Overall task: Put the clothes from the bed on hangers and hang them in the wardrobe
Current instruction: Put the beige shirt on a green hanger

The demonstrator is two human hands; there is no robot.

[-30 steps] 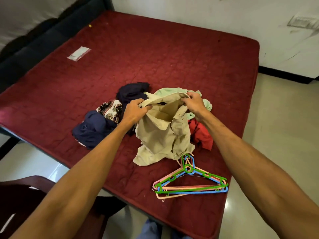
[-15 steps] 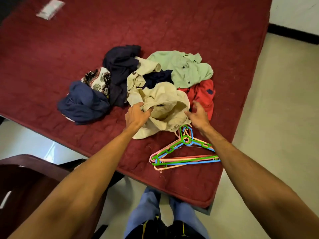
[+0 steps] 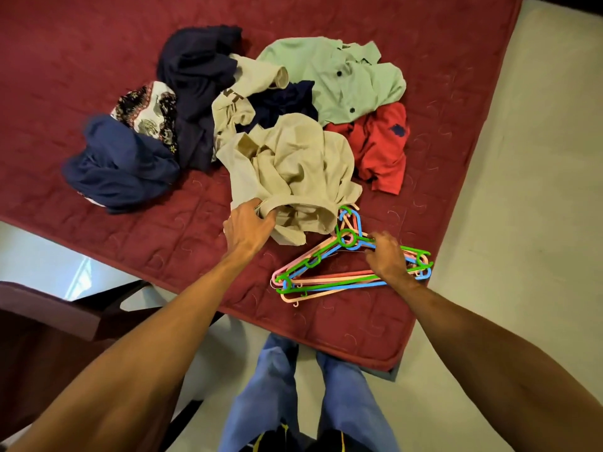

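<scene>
Head: red bed (image 3: 98,60), pale floor (image 3: 522,223); left hand (image 3: 248,230) grips shirt (image 3: 293,164), right hand (image 3: 390,259) grasps hangers (image 3: 312,261).

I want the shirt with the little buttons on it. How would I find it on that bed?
Start at the big dark red mattress and look at the heap of clothes on it. At the heap's far right corner, just beyond the red shirt, lies the pale green shirt. It is the only light green piece, and the only one showing small dark buttons.
</scene>
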